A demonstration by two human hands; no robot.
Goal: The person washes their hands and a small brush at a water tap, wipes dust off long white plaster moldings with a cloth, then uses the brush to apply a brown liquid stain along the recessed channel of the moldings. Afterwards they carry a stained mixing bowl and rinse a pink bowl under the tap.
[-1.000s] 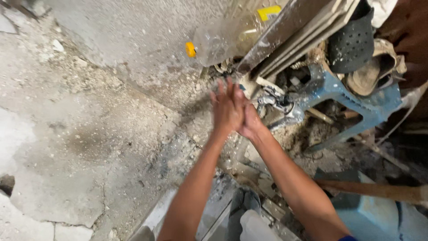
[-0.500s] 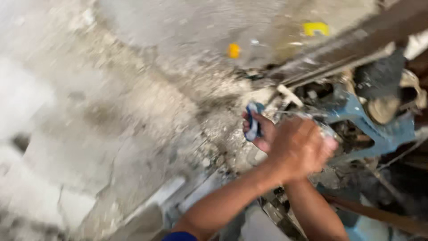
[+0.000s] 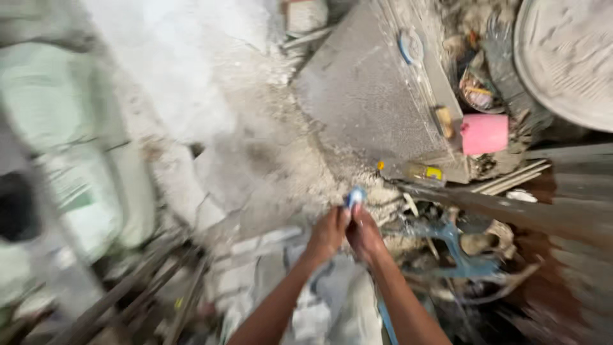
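Head view, motion-blurred throughout. Left hand (image 3: 329, 233) and right hand (image 3: 365, 235) are pressed together at frame centre, fingers curled, both closed around a small blue and white object (image 3: 355, 197) whose top sticks out just above the fingertips; its kind cannot be made out through the blur. Both forearms rise from the bottom edge and meet at the hands. The object sits over rubble-strewn, dusty concrete floor (image 3: 211, 121), just left of a clear plastic bottle (image 3: 412, 172) with a yellow label lying on its side. Above the bottle lies a large grey slab (image 3: 364, 96), tilted, with a pink block-shaped thing (image 3: 484, 134) at its right edge. To the right of the hands a blue frame (image 3: 456, 246) lies among debris. A round grey pan (image 3: 565, 57) fills the upper right corner. Pale sacks (image 3: 76, 166) are stacked at left, and thin rods (image 3: 128, 294) lie across the lower left.
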